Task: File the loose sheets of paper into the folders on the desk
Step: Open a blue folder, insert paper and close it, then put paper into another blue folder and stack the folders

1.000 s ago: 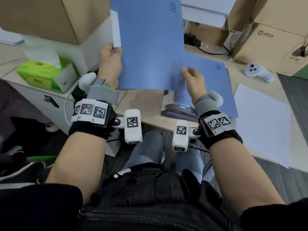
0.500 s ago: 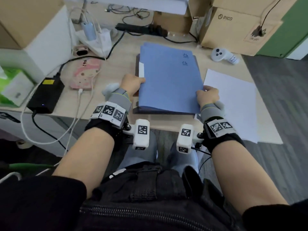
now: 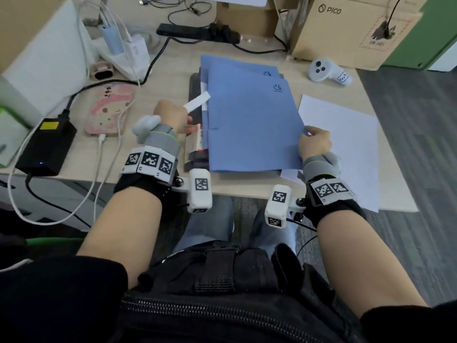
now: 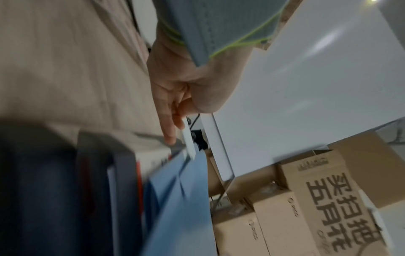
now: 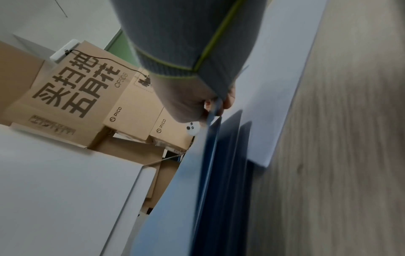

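Several blue folders [image 3: 252,129] lie stacked at the desk's middle on a dark book [image 3: 195,154]. My left hand [image 3: 184,116] is at the stack's left edge and pinches a narrow white paper strip [image 3: 197,102]; the left wrist view shows that strip [image 4: 189,145] between thumb and fingers, above the blue folder [image 4: 181,199]. My right hand [image 3: 310,134] pinches the right edge of the top folder, and the folder edge [image 5: 213,112] runs between its fingers in the right wrist view. Loose white sheets [image 3: 346,144] lie just right of the stack.
A pink-cased phone [image 3: 108,107], a black power adapter [image 3: 47,147] and cables lie left of the folders. A power strip [image 3: 195,32] and cardboard boxes [image 3: 346,33] line the back. A white controller [image 3: 326,71] sits back right. The desk's front edge is by my wrists.
The blue folder came down from upright in the air onto the stack. My left hand has left its left edge and now holds the white strip angled up and away.
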